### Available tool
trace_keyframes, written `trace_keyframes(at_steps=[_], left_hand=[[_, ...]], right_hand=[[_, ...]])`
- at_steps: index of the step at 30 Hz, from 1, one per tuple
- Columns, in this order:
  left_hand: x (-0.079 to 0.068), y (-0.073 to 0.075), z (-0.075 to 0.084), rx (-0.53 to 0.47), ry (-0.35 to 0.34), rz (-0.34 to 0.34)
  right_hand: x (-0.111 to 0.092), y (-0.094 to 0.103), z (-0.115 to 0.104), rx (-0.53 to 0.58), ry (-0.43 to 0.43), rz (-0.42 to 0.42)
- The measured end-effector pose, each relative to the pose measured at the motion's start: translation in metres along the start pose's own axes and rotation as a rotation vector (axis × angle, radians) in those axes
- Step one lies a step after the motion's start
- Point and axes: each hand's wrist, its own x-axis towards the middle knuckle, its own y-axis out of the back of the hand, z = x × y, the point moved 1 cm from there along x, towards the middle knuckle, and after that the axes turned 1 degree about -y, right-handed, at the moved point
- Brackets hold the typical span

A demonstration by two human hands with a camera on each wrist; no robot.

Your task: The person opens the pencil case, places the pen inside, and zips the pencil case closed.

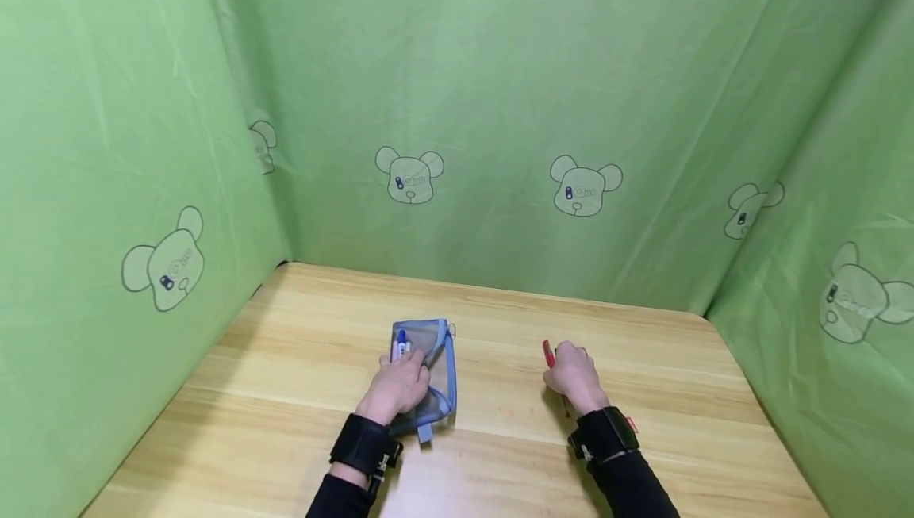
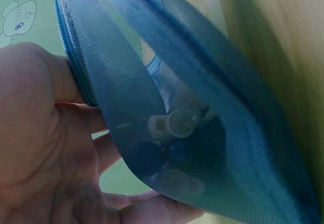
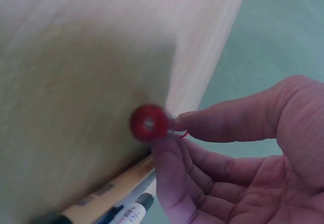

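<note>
A blue mesh zip pouch [image 1: 451, 379] lies on the table with its mouth gaping. My left hand [image 1: 403, 383] grips it by its near-left side; in the left wrist view the thumb and fingers [image 2: 109, 153] curl round the mesh wall [image 2: 121, 92]. Inside are pens, one with a blue cap [image 1: 402, 337]. To the right, my right hand [image 1: 574, 375] pinches a red pen [image 1: 548, 354] between thumb and fingertips. Its round red end [image 3: 149, 123] faces the right wrist camera. The hand hides part of that pen in the head view.
Beside the right fingers, the right wrist view shows an orange-brown pen-like stick [image 3: 111, 191] and a white pen with a dark cap [image 3: 136, 210]. Green cloth [image 1: 500, 105] with bear faces walls in the wooden table [image 1: 500, 470] at the back and both sides.
</note>
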Motion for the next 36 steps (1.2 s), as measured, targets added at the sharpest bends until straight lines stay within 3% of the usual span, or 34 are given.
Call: trace_keyframes(at_steps=[19,25,32,36], left_hand=[[0.001,0.004,0.004,0.02,-0.025,0.019],[0.002,0.001,0.002,0.019,-0.02,0.012],[0.002,-0.001,0.0,0.012,-0.007,0.015],[0.002,-0.002,-0.001,0.014,-0.002,0.019]], right_hand=[[0.005,0.01,-0.027,0.075,0.024,0.009],[0.006,0.012,-0.039,0.12,0.008,-0.022],[0.008,0.012,-0.056,0.09,0.046,-0.009],[0.009,0.01,-0.064,0.111,0.025,-0.032]])
